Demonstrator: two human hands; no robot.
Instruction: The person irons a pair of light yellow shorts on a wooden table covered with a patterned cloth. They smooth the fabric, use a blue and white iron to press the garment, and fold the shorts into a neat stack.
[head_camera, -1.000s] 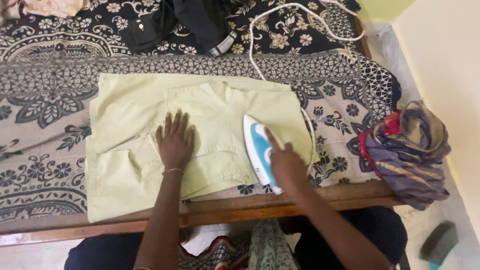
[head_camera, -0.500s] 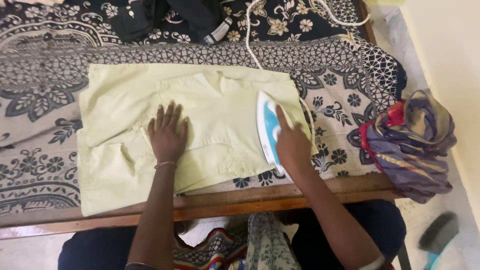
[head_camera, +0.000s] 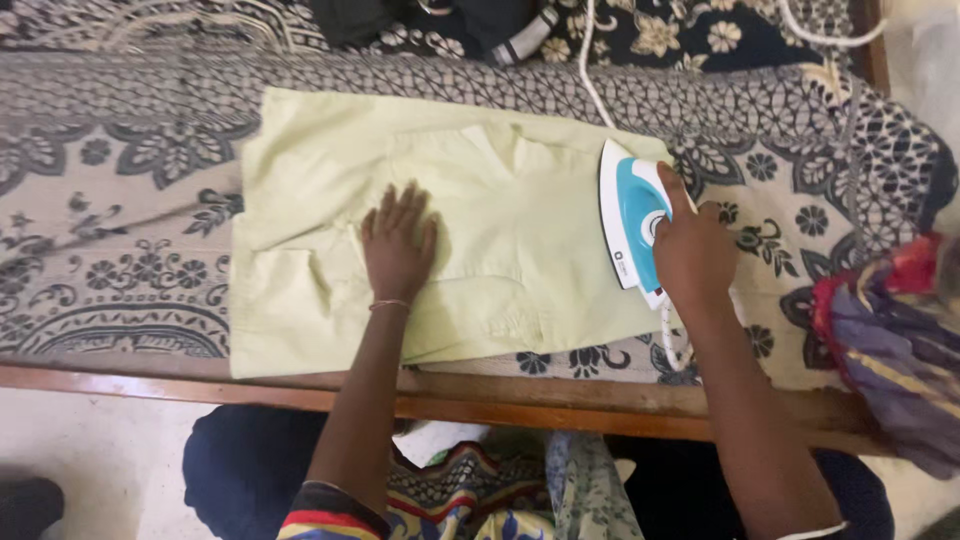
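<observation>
Head view: your left hand (head_camera: 398, 245) lies flat, fingers spread and released, on the pale green cotton garment (head_camera: 330, 200) covering the patterned bed; your right hand (head_camera: 690, 250), clenched round the blue-and-white iron (head_camera: 627, 215), has pushed it rightward to the garment's edge, so that stretch looks pressed.

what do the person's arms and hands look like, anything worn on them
Both hands are bare, with no gloves. The left hand has a thin bangle at the wrist, and near the elbow a striped sleeve in red, yellow and dark bands. The right hand has no visible band at the wrist; a pale sleeve edge shows far up that arm. No rings can be made out.
</observation>
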